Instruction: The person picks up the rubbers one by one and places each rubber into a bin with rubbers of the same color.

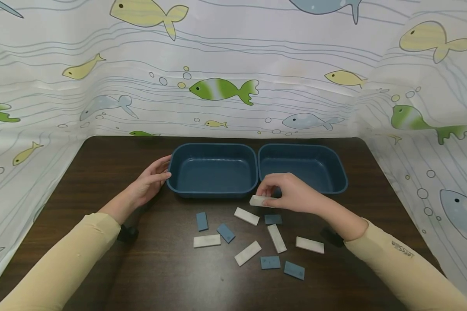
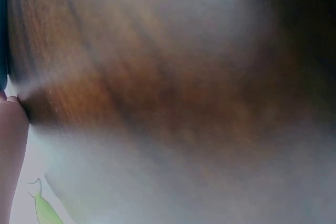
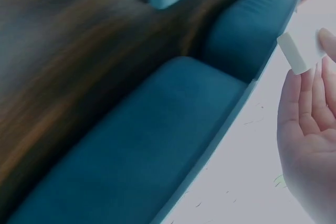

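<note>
Right hand (image 1: 292,192): thumb and fingers clamped on 1 white block (image 1: 258,200)
Held block: raised over the table (image 1: 159,268), near where the 2 trays meet
Left hand (image 1: 149,183): touching the left rim of the left tray (image 1: 213,193), fingers relaxed, nothing pinched
Right tray (image 1: 303,146): just beside the left one, partly behind the right hand
Loose on table: 5 white blocks (image 1: 207,241) and 5 blue blocks (image 1: 270,262), scattered in front of the trays
Backdrop (image 1: 233,56): white, fish-printed

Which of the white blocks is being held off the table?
The white block pinched between the right hand's thumb and fingers. That sets it apart: the other five white blocks all lie on the table.
</note>
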A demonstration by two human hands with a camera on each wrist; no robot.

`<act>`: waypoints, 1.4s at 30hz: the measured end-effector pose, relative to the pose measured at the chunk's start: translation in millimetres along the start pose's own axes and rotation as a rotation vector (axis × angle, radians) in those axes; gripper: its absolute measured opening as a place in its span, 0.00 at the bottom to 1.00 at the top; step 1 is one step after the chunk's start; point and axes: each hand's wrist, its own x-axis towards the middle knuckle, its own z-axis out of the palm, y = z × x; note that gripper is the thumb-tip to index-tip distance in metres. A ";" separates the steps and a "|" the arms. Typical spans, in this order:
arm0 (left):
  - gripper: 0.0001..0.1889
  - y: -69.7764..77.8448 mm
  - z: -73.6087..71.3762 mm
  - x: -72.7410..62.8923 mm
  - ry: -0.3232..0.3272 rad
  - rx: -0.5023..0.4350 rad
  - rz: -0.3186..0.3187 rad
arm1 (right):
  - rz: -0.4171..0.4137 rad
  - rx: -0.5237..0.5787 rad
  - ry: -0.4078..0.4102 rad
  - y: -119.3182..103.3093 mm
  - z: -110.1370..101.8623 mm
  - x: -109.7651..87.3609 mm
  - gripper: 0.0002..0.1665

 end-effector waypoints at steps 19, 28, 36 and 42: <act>0.35 0.3 0.7 -0.5 -0.012 0.010 0.012 | 0.024 0.256 0.095 -3.0 10.1 63.8 0.13; 0.35 -0.1 0.2 -0.1 -0.008 0.012 0.006 | 0.087 0.377 0.129 2.7 22.3 92.9 0.13; 0.33 0.5 0.3 0.5 -0.002 0.007 0.007 | 0.187 0.510 0.118 8.0 39.1 118.1 0.15; 0.31 -0.1 -0.5 1.0 0.005 0.010 -0.001 | 0.230 0.571 0.117 5.8 52.3 135.4 0.16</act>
